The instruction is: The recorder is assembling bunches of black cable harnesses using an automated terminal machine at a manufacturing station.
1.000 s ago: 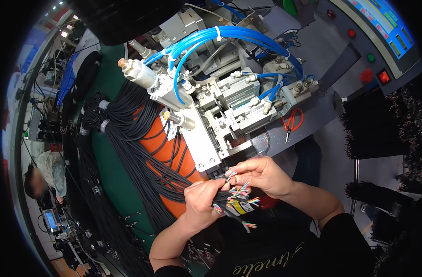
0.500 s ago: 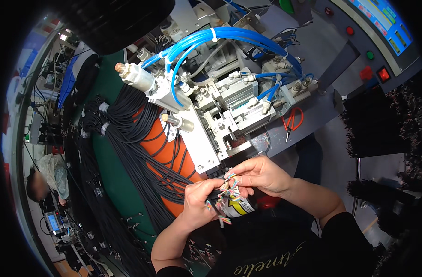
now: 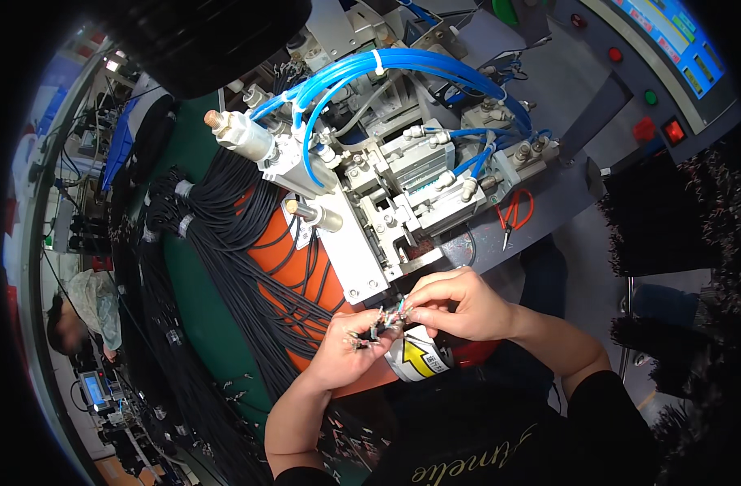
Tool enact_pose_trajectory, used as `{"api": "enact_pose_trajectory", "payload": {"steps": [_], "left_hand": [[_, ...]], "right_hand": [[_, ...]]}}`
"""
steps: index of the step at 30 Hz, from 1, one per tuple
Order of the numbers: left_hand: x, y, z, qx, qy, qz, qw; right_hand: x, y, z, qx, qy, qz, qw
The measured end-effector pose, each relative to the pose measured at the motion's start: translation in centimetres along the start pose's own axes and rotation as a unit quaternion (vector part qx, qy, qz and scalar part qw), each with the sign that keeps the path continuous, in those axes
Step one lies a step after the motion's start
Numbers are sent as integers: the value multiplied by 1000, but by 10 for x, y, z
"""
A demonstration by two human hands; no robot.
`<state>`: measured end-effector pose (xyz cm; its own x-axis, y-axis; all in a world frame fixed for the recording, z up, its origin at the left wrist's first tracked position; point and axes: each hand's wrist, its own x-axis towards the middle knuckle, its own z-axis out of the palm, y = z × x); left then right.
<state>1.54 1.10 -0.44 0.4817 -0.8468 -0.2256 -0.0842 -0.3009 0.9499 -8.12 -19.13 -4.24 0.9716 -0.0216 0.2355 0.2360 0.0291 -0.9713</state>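
Thin multicoloured wires [image 3: 395, 317] stretch between my two hands, just in front of the machine's near end. My left hand [image 3: 339, 352] is closed around the bundle, with several pale stripped-looking ends [image 3: 358, 341] poking out over the fingers. Thumb and forefinger of my right hand [image 3: 466, 308] pinch the wires at the other side. The fingertips hide how many strands each hand has. Just below the hands is a white rounded surface with a yellow arrow label [image 3: 420, 356].
A metal fixture [image 3: 356, 251] with blue air hoses [image 3: 386, 61] stands ahead. Black cables [image 3: 232, 283] lie across an orange surface [image 3: 285, 251] at left. Red-handled snips [image 3: 516, 212] rest on the grey table. A control panel [image 3: 670, 130] with a screen is at upper right.
The wire ends, fanned out and hanging below my hands before, are now gathered closer between the fingers. My left hand has turned slightly, and more of the yellow arrow label shows.
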Motion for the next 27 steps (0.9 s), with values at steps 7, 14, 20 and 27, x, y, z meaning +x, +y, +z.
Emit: {"api": "enact_pose_trajectory", "payload": {"steps": [7, 14, 20, 27], "left_hand": [[-6, 15, 28, 423, 119, 199, 876], [-7, 12, 27, 471, 111, 189, 855], [-6, 19, 30, 457, 108, 144, 871], [-3, 24, 27, 531, 38, 184, 826]], "right_hand": [[-1, -8, 8, -357, 44, -114, 926], [-2, -1, 5, -387, 33, -96, 916], [-6, 2, 6, -390, 39, -84, 916], [-6, -2, 6, -440, 20, -85, 894]]}}
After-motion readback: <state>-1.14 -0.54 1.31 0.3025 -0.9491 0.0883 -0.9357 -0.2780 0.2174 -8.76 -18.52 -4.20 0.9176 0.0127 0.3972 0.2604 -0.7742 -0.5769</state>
